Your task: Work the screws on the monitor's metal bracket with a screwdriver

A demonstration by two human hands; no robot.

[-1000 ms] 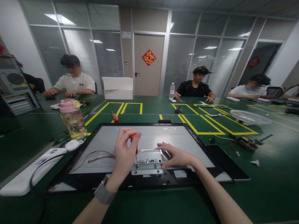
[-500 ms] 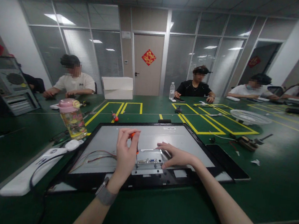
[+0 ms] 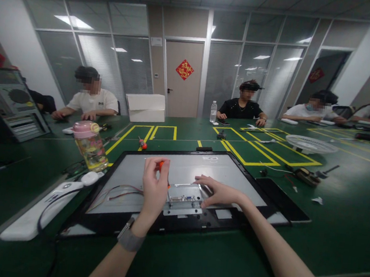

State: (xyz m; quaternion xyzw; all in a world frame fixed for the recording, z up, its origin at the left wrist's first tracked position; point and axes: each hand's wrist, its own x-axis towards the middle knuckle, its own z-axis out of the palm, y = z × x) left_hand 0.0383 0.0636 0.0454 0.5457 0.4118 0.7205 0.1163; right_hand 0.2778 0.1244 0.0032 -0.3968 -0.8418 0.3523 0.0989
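My left hand (image 3: 153, 191), with a watch on its wrist, is closed around a screwdriver (image 3: 161, 165) with an orange-red handle. Its shaft slants down to the left end of a metal bracket (image 3: 181, 210), where a small board with connectors (image 3: 186, 199) sits. Fingers apart, my right hand (image 3: 218, 193) rests at the bracket's right end. Beneath both lies a large black-framed display panel (image 3: 231, 173), its grey metal back facing up. Thin wires (image 3: 121, 189) run across the panel left of my left hand. Whether the screwdriver tip touches a screw is too small to tell.
A pink-lidded bottle (image 3: 91, 147) and a white power strip (image 3: 36, 212) stand left of the panel. On the right lie a black phone-like slab (image 3: 281, 200) and a white round grille (image 3: 310, 144). A computer case (image 3: 10, 103) is far left. Several people sit across the table.
My left hand and the screwdriver handle have tilted very slightly to the left. The right hand stays at the bracket, and the panel has not moved.
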